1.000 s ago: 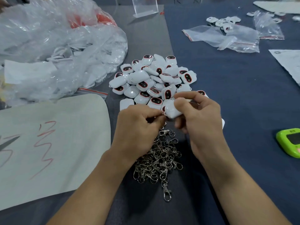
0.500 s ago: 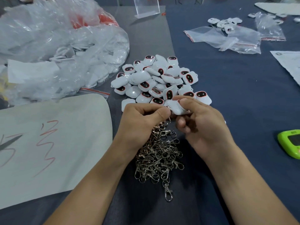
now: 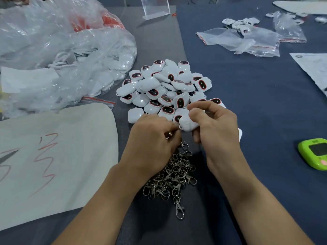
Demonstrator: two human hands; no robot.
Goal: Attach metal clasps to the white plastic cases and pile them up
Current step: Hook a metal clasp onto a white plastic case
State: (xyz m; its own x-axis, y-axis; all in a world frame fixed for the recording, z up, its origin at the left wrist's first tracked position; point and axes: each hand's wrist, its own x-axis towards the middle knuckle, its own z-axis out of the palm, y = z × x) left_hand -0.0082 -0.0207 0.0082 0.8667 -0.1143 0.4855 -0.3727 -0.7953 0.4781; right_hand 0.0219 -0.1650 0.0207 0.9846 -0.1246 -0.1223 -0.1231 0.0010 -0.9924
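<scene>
Just rolled left hand (image 3: 152,138) knuckles-up, pinching clasp (image 3: 169,134) against corner of case (image 3: 188,124) gripped in right hand (image 3: 216,126); probably mid-hooking.

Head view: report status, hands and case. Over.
Right hand grips one white case. Left hand pinches a clasp at its corner; attachment unclear. Nothing blocking; loose clasps below hands, case pile beyond.

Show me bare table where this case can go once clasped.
Bare patch: the blue cloth, bordered by the pile of cases on its left, the clear bags beyond, and the green device nearer you. A smaller grey strip lies between the pile and the acrylic stand. Crowded: the clasp heap nearest you, the big bag and white sheet left.
</scene>
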